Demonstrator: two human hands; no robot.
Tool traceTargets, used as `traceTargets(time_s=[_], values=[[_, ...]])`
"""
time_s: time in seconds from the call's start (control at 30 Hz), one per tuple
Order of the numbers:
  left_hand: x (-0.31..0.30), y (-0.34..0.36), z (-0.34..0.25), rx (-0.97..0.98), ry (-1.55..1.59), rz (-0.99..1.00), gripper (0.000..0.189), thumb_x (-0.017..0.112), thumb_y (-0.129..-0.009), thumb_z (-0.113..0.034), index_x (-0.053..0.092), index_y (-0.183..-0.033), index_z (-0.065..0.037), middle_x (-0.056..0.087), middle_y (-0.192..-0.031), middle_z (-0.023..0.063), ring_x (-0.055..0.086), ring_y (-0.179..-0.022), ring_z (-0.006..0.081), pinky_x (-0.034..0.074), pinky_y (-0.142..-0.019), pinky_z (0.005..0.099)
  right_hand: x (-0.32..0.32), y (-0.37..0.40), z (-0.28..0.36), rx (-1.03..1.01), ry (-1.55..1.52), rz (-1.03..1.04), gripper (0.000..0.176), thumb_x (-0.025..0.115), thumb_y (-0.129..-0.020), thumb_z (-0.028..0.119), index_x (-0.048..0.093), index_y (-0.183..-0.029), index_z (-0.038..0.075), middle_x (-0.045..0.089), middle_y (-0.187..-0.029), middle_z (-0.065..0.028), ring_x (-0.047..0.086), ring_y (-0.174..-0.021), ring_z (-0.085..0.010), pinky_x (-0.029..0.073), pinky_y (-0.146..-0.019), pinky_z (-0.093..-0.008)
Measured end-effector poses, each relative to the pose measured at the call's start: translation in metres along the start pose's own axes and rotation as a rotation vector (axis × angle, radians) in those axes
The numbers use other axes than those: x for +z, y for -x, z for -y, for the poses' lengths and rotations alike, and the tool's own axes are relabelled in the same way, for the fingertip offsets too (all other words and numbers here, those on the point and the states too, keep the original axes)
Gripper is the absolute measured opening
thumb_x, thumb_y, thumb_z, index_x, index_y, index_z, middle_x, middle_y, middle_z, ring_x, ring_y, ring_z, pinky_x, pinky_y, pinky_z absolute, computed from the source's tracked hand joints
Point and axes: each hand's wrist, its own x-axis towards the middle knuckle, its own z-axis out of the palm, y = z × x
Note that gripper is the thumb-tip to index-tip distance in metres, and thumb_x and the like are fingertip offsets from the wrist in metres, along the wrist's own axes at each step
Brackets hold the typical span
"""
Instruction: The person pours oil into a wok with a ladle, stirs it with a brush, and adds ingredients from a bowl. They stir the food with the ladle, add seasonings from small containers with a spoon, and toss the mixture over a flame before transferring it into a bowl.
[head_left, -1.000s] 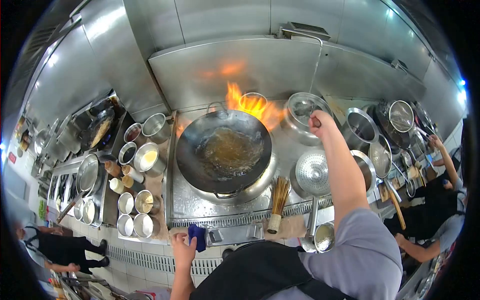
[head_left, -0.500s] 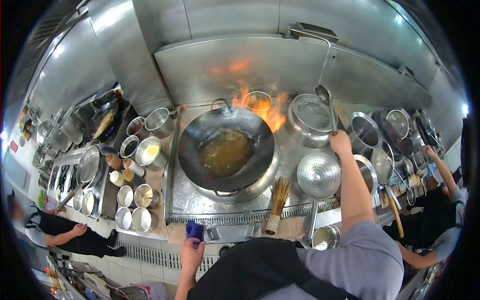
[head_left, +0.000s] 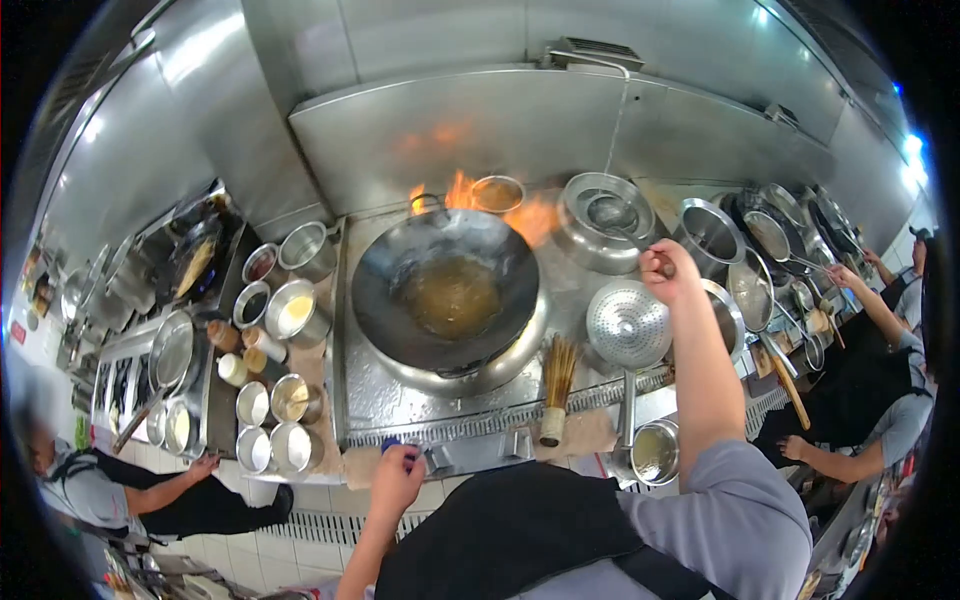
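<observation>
My right hand (head_left: 670,272) is closed around the handle of a ladle (head_left: 612,212), whose bowl is over or in the round metal pot (head_left: 590,254) at the back right. My left hand (head_left: 398,478) is at the stove's front edge, fingers closed on a blue cloth (head_left: 389,442), mostly hidden by them. Ahead of it sits a large black wok (head_left: 385,300) holding brownish liquid (head_left: 455,298). Flames (head_left: 462,190) rise behind the wok. A perforated skimmer (head_left: 628,324) lies below my right hand, and a bamboo brush (head_left: 557,390) stands to its left.
Metal seasoning cups (head_left: 292,447) and squeeze bottles (head_left: 232,370) crowd the left side. A small pot (head_left: 655,452) stands by the skimmer handle. More pots (head_left: 708,235) and strainers (head_left: 750,290) fill the right. One person (head_left: 150,490) stands at left; other people (head_left: 860,440) work at right.
My right hand has tipped the ladle, upright before, so its bowl is now lower over the pot. The blue cloth is now mostly covered by my left hand. The person at left has shifted closer.
</observation>
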Motion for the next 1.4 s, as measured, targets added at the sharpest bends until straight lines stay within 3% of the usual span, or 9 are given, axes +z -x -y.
traceTargets(time_s=[0.4,0.67,0.9,1.0,1.07,1.1,1.17,1.27,1.4], values=[[-0.009,-0.011,-0.004,0.106,0.141,0.183,0.025,0.063,-0.083,-0.022,0.061,-0.097,-0.002,0.062,-0.095,0.0136,0.064,-0.081,0.0252,0.050,-0.072,0.0357,0.071,0.159,-0.089,0.120,-0.098,0.227,0.034,0.047,-0.087,0.014,0.049,-0.110,-0.011,0.052,-0.073,-0.0044,0.044,-0.048,-0.0092,0.031,-0.035,-0.0223],[-0.015,-0.010,0.004,0.250,0.235,0.291,0.022,0.063,-0.084,-0.022,0.060,-0.095,-0.003,0.061,-0.094,0.0122,0.064,-0.082,0.0245,0.049,-0.073,0.0356,0.094,0.179,-0.142,0.259,0.133,0.131,0.029,0.049,-0.085,0.012,0.053,-0.109,-0.004,0.053,-0.072,-0.0065,0.045,-0.046,-0.0129,0.033,-0.036,-0.0238],[-0.019,0.002,0.020,0.109,0.254,0.362,0.024,0.064,-0.083,-0.023,0.060,-0.096,-0.003,0.061,-0.094,0.0129,0.064,-0.080,0.0243,0.050,-0.072,0.0349,0.101,0.180,-0.156,0.031,0.833,-0.019,0.025,0.054,-0.081,0.008,0.051,-0.104,-0.002,0.053,-0.064,-0.0059,0.047,-0.041,-0.0170,0.036,-0.037,-0.0264],[-0.027,0.007,0.018,0.143,0.279,0.372,0.025,0.065,-0.084,-0.020,0.060,-0.098,-0.001,0.061,-0.091,0.0125,0.064,-0.078,0.0218,0.051,-0.070,0.0328,0.098,0.172,-0.171,-0.096,1.481,-0.083,0.026,0.052,-0.082,0.012,0.054,-0.105,-0.001,0.058,-0.068,-0.0131,0.054,-0.048,-0.0241,0.042,-0.043,-0.0313],[-0.032,0.009,0.010,0.109,0.285,0.360,0.025,0.065,-0.084,-0.020,0.060,-0.098,0.000,0.062,-0.090,0.0122,0.064,-0.078,0.0208,0.051,-0.071,0.0320,0.073,0.156,-0.192,-0.563,2.163,-0.067,0.034,0.052,-0.081,0.014,0.054,-0.110,-0.003,0.063,-0.078,-0.0214,0.062,-0.068,-0.0367,0.050,-0.062,-0.0421],[-0.036,0.009,0.005,0.076,0.298,0.361,0.025,0.065,-0.084,-0.020,0.060,-0.099,0.000,0.063,-0.089,0.0118,0.064,-0.079,0.0198,0.051,-0.071,0.0313,0.072,0.151,-0.204,-0.392,2.098,-0.081,0.040,0.052,-0.080,0.016,0.052,-0.115,-0.004,0.061,-0.091,-0.0290,0.060,-0.086,-0.0449,0.047,-0.079,-0.0480],[-0.050,0.012,-0.018,0.071,0.305,0.365,0.023,0.065,-0.085,-0.019,0.061,-0.098,-0.001,0.062,-0.090,0.0123,0.064,-0.078,0.0205,0.050,-0.071,0.0313,0.055,0.135,-0.230,-0.277,1.849,0.098,0.035,0.054,-0.082,0.016,0.050,-0.111,-0.002,0.064,-0.092,-0.0261,0.062,-0.086,-0.0440,0.049,-0.079,-0.0482],[-0.043,0.000,-0.027,0.127,0.371,0.434,0.020,0.063,-0.087,-0.015,0.059,-0.102,-0.002,0.063,-0.089,0.0105,0.063,-0.077,0.0174,0.050,-0.070,0.0283,0.074,0.126,-0.272,0.212,0.914,0.074,0.028,0.058,-0.087,0.023,0.059,-0.105,0.002,0.055,-0.071,-0.0043,0.053,-0.055,-0.0121,0.046,-0.046,-0.0291],[-0.064,-0.023,-0.060,0.123,0.610,0.251,0.022,0.060,-0.089,-0.010,0.055,-0.109,-0.002,0.064,-0.092,0.0066,0.061,-0.080,0.0127,0.049,-0.071,0.0256,0.095,0.135,-0.291,0.261,0.848,0.413,0.045,0.053,-0.094,0.041,0.053,-0.121,0.005,0.060,-0.076,-0.0054,0.055,-0.049,-0.0133,0.045,-0.044,-0.0263]])
